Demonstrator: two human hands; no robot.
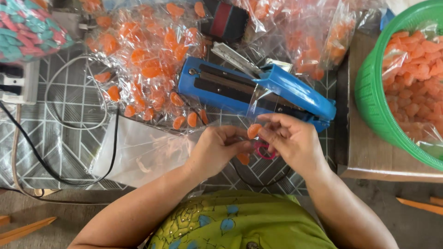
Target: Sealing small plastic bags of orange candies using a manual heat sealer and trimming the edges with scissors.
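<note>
My left hand (220, 148) and my right hand (290, 139) meet in front of me over the patterned mat. Between their fingers is a small clear plastic bag (261, 105) whose top reaches up across the blue heat sealer (258, 90). My right fingertips pinch an orange candy piece (253, 131) at the bag's mouth. Another orange piece (243, 158) shows below my left fingers, inside the bag as far as I can tell.
A heap of sealed clear bags of orange candy (147, 60) lies at the back left. A green basket (369, 92) of orange candy stands on a wooden board at the right. Empty clear bags (138, 152), cables and a power strip (18, 83) lie left.
</note>
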